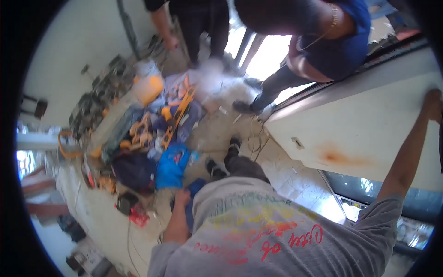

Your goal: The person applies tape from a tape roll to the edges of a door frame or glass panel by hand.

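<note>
My left hand (pixel 182 197) is low beside my grey shirt, its fingers curled against a dark blue cloth (pixel 197 186). The grip itself is blurred. Out to the right, my right hand (pixel 433 104) is closed over the far edge of a large white panel (pixel 369 127). The panel has a rusty stain and a small slot, and it stands tilted beside me. A bright blue bag (pixel 170 165) lies just ahead of my left hand, with a dark bag (pixel 134 171) beside it.
A yellow spirit level (pixel 179 116) and other tools lie heaped on the left. Two people stand ahead: one in dark trousers (pixel 203 23), another in a blue top (pixel 339 51) by the bright doorway. A loose cable (pixel 255 138) lies on the tiled floor. Under the panel is a glass-like surface (pixel 353 187).
</note>
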The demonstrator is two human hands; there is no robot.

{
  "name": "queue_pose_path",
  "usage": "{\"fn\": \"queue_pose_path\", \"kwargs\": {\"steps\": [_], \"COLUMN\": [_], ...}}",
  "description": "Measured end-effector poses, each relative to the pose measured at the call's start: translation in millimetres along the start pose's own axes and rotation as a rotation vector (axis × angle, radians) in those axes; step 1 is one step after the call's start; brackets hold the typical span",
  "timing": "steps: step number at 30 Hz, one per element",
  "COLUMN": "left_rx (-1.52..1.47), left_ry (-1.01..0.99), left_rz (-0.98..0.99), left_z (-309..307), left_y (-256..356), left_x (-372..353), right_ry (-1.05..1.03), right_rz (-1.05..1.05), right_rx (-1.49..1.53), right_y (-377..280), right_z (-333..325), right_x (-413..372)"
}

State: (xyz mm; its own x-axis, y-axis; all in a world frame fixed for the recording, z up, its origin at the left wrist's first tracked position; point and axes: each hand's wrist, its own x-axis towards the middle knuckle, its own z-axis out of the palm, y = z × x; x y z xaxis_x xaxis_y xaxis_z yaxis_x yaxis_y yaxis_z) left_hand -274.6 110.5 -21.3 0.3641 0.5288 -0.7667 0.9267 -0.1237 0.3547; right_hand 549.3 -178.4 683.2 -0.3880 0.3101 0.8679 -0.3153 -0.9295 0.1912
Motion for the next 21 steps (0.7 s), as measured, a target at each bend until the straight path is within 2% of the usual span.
{"fn": "queue_pose_path", "kwargs": {"steps": [1, 2, 3, 5, 6, 8, 12, 14, 21], "left_rx": [0.481, 0.432, 0.553, -0.098, -0.389, -0.582, -0.683, -0.558, -0.497], "left_ry": [0.083, 0.109, 0.124, -0.059, -0.044, -0.032, 0.029, 0.092, 0.069], "left_rz": [0.369, 0.413, 0.509, 0.088, -0.128, -0.229, -0.245, -0.146, -0.069], "left_z": [16.2, 10.5, 4.3, -23.7, -41.2, -30.0, -38.8, -43.9, -47.2], "left_y": [-26.0, -21.8, -17.4, 27.1, 54.2, 45.0, 58.6, 67.7, 67.5], "left_x": [10.7, 3.4, -3.0, -26.6, -42.1, -18.9, 6.2, 15.8, 34.1], "right_ry": [0.026, 0.005, -0.026, -0.081, -0.106, -0.164, -0.204, -0.213, -0.223], "right_rz": [-0.036, -0.029, -0.011, 0.046, 0.065, 0.206, 0.229, 0.242, 0.267], "right_rx": [-0.037, -0.020, 0.008, 0.090, 0.127, 0.352, 0.359, 0.389, 0.386], "right_y": [8.4, 8.8, 7.1, 3.5, 1.6, -11.1, -15.8, -16.7, -16.8], "right_z": [11.5, 1.5, -9.5, -32.0, -42.2, -62.1, -69.5, -70.2, -71.8], "right_x": [0.2, 2.1, 6.0, 16.0, 17.4, 22.7, 27.6, 30.0, 29.4]}}
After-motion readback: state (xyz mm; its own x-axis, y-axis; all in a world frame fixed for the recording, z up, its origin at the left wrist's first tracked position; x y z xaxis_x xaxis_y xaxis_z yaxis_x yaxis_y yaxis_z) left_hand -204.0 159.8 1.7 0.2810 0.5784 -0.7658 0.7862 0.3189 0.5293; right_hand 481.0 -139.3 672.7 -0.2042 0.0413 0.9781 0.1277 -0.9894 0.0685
